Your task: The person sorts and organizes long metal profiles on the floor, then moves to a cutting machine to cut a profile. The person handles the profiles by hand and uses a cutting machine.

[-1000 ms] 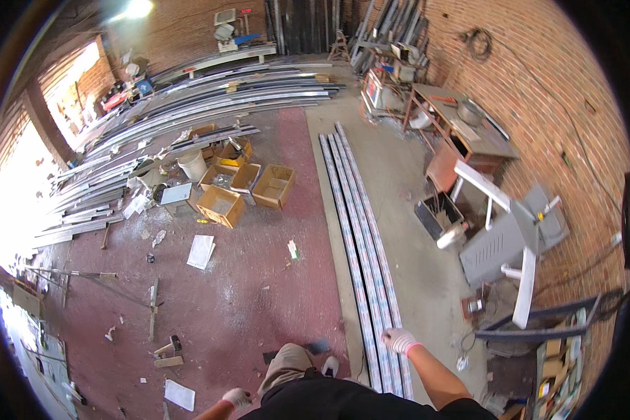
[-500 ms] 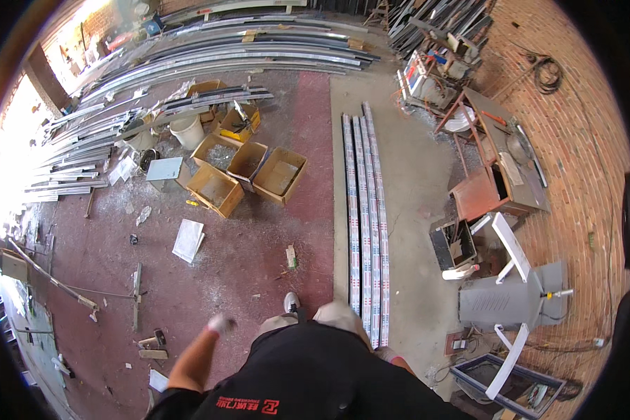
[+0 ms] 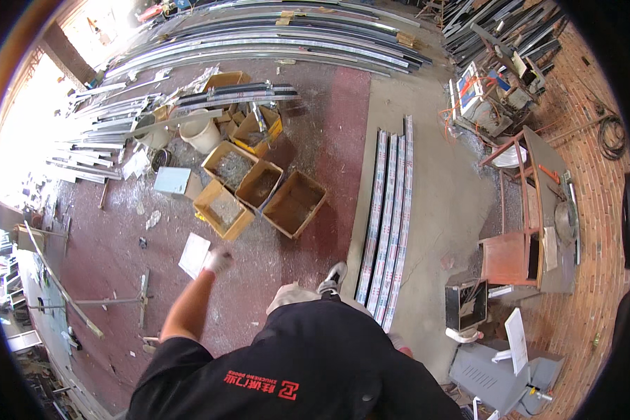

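The person [image 3: 280, 364] is apparently walking by bars [image 3: 385, 210], left hand [image 3: 219, 260] hanging near paper [image 3: 193, 253], right hand [image 3: 399, 342] mostly hiding (cannot tell either's finger grip). Stepping is probably demanding sure footing

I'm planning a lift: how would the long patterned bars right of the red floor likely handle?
The bars look stiff, lying nearly straight. Their length suggests one end may dip if gripped off-centre. Their smooth-looking surface could be slippery.
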Demonstrator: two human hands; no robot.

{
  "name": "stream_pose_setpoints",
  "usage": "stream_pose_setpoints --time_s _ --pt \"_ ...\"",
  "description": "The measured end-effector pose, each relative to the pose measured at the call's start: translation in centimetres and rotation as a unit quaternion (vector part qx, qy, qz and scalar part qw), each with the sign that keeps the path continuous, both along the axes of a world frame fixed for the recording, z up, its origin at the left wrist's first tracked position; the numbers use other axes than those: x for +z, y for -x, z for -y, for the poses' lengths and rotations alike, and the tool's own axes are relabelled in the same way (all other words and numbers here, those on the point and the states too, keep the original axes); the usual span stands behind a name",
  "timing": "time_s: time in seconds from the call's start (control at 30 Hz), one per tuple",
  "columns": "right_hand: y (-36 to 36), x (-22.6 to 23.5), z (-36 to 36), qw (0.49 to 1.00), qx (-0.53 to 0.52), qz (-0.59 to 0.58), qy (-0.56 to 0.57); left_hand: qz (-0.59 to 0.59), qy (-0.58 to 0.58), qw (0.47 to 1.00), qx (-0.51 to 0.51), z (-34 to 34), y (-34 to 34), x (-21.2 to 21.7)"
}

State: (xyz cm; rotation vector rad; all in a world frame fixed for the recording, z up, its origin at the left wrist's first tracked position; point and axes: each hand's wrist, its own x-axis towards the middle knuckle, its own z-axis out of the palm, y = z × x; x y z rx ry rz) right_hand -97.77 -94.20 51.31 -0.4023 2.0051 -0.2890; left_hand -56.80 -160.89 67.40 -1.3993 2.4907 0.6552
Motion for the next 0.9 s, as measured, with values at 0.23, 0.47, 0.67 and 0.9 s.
stream_pose_setpoints --time_s 0.23,0.47,0.67,0.9 --pt "28.0 11.1 22.0 0.988 0.056 -0.135 -0.047 0.024 -0.383 0.924 0.013 -13.9 7.5 -7.9" --pt "43.1 16.7 42.6 0.992 0.023 -0.122 -0.031 0.057 -0.347 0.936 0.025 -1.8 21.2 -17.0" --pt "47.6 14.7 50.5 0.994 0.075 -0.066 -0.046 -0.326 -0.339 0.829 0.302 28.2 41.4 -10.5" --pt "57.0 9.7 58.2 0.981 0.173 -0.090 0.017 -0.390 -0.183 0.882 0.190 52.1 60.7 1.8"
